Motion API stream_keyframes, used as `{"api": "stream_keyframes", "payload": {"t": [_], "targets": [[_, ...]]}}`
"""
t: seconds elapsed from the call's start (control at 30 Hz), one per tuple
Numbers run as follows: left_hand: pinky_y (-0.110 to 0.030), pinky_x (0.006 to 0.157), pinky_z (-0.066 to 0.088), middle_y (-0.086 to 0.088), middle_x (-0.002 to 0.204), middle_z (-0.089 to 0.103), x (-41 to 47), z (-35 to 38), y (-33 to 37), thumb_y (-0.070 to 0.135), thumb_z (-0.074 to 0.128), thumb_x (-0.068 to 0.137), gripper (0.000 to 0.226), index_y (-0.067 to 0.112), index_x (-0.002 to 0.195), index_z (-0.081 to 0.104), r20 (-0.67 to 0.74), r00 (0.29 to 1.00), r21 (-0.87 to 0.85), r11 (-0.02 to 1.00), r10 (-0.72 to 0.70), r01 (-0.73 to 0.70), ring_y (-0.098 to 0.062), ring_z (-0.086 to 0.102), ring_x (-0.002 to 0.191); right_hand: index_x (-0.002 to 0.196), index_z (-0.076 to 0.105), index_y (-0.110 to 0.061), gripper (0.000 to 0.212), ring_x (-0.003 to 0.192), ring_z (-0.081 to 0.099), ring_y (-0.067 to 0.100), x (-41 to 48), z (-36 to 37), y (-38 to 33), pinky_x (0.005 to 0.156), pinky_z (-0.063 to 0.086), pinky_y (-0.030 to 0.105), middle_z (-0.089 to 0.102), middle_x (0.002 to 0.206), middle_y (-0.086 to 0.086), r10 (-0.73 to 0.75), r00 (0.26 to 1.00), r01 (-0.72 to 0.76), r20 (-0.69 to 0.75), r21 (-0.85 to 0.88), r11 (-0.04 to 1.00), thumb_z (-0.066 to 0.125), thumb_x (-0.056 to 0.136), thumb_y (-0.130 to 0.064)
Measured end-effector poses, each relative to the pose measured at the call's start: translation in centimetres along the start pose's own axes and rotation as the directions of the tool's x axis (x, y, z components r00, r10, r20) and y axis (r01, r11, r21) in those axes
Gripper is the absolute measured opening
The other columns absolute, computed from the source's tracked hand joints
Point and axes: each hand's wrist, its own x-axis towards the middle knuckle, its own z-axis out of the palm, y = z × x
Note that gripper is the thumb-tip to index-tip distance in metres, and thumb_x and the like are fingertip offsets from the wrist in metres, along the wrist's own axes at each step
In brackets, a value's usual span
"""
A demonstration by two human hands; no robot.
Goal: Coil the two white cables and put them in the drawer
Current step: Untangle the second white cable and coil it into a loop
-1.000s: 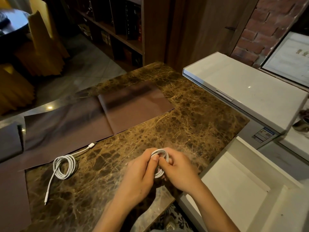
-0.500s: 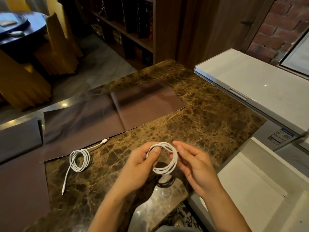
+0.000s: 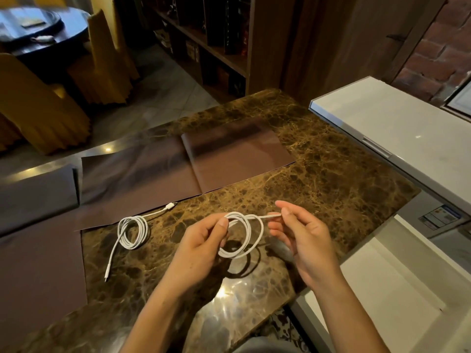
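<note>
Item, in my grip: coiled cable (image 3: 240, 235), white, a few loose loops held above the marble top (image 3: 331, 179). My left hand (image 3: 201, 248) pinches the top of the loops between thumb and forefinger; my right hand (image 3: 303, 240) pinches the free end, drawn out straight from the coil toward my right fingertips (image 3: 286, 212). Both hands are closed on this one cable, with the rest of the fingers spread loose.

Step in hand, as I judge it: finishing the coil of this cable, with the tail not yet tucked. The next move calls for passing or wrapping that end round the loops so that they do not spring open, while keeping the left pinch firm.

Item, to the right of my right hand and lower: open drawer (image 3: 397, 296), white inside, nothing visible in the part shown. The coil goes there.

Item, well to the left of my left hand, lying on the marble: second cable (image 3: 132, 231), loosely coiled, both ends trailing out, one connector toward the brown mat (image 3: 142, 171) beyond it. I judge it needs tidying before it is stowed.

Item, beyond my right hand: white appliance lid (image 3: 397, 128), closed.
</note>
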Motion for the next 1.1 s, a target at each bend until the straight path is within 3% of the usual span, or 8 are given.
{"api": "stream_keyframes", "payload": {"t": [0.1,0.23,0.4,0.53,0.67,0.8,0.9,1.1], "targets": [[-0.043,0.073,0.057,-0.001,0.09,0.076,-0.4,0.1,0.2,0.02,0.045,0.107,0.032,0.036,0.109,0.072,-0.025,1.0,-0.012,1.0,0.0,0.0,-0.027,0.068,0.075,0.123,0.069,-0.016,0.026,0.096,0.076,0.026,-0.4,1.3,0.5,0.081,0.061,0.034,0.08,0.105,0.011,0.034,0.993,-0.022,0.114,-0.105,0.994,0.061,0.098,-0.017],[-0.031,0.049,0.047,-0.005,0.089,0.075,-0.9,0.8,0.1,0.02,0.047,0.107,0.031,0.031,0.129,0.066,0.014,1.0,-0.046,0.999,-0.017,0.018,-0.018,0.053,0.052,0.128,0.066,-0.018,0.034,0.104,0.075,0.028,-0.7,2.9,1.7,0.092,0.059,0.041,0.079,0.111,0.009,0.054,0.979,-0.026,0.198,-0.143,0.989,0.068,0.095,-0.017],[-0.034,0.067,0.058,-0.005,0.099,0.076,-1.4,0.5,0.1,0.017,0.055,0.103,0.035,0.033,0.133,0.063,0.101,0.993,-0.106,0.991,-0.069,0.079,-0.018,0.061,0.064,0.128,0.065,-0.016,0.039,0.101,0.075,0.026,0.0,2.6,1.7,0.085,0.06,0.034,0.079,0.109,0.01,0.042,0.974,-0.01,0.223,-0.143,0.99,0.071,0.091,-0.005],[-0.041,0.086,0.063,-0.006,0.095,0.079,-1.5,-0.4,0.1,0.006,0.061,0.099,0.045,0.03,0.137,0.059,0.179,0.963,-0.066,0.974,-0.201,0.215,-0.02,0.075,0.081,0.122,0.07,-0.016,0.041,0.098,0.076,0.023,0.6,1.7,1.6,0.079,0.059,0.029,0.08,0.105,0.008,0.021,0.969,0.053,0.248,-0.291,0.955,0.075,0.086,0.002],[-0.043,0.087,0.063,-0.009,0.097,0.08,-1.6,-1.2,-0.2,0.006,0.059,0.1,0.04,0.03,0.132,0.062,0.214,0.938,0.046,0.962,-0.274,0.271,-0.023,0.077,0.091,0.116,0.074,-0.019,0.036,0.096,0.076,0.021,1.1,1.1,1.7,0.074,0.057,0.025,0.081,0.102,0.006,0.027,0.963,0.073,0.269,-0.356,0.932,0.079,0.084,-0.002],[-0.044,0.086,0.063,-0.005,0.103,0.079,-1.9,-1.8,-0.7,0.009,0.06,0.1,0.041,0.03,0.134,0.062,0.237,0.942,0.032,0.971,-0.238,0.237,-0.028,0.077,0.091,0.118,0.073,-0.015,0.038,0.099,0.076,0.023,1.1,1.4,2.5,0.082,0.06,0.032,0.08,0.102,0.007,0.02,0.963,0.071,0.269,-0.325,0.943,0.079,0.084,0.0],[-0.036,0.084,0.062,0.002,0.105,0.079,-1.5,-1.7,-1.1,0.012,0.063,0.099,0.041,0.031,0.135,0.06,0.176,0.971,0.087,0.985,-0.162,0.148,-0.023,0.077,0.086,0.12,0.072,-0.013,0.037,0.099,0.076,0.024,1.5,2.2,2.9,0.086,0.061,0.035,0.08,0.103,0.008,0.025,0.961,0.063,0.275,-0.309,0.949,0.077,0.085,0.0],[-0.042,0.09,0.06,-0.007,0.079,0.079,-0.6,-2.8,-3.6,0.014,0.068,0.095,0.02,0.025,0.112,0.072,-0.084,0.973,0.075,0.973,-0.214,0.22,-0.019,0.077,0.077,0.125,0.069,-0.016,0.037,0.101,0.075,0.015,3.8,4.0,4.3,0.09,0.061,0.036,0.079,0.108,0.002,0.005,0.938,0.172,0.347,-0.478,0.861,0.075,0.089,-0.008]]}}
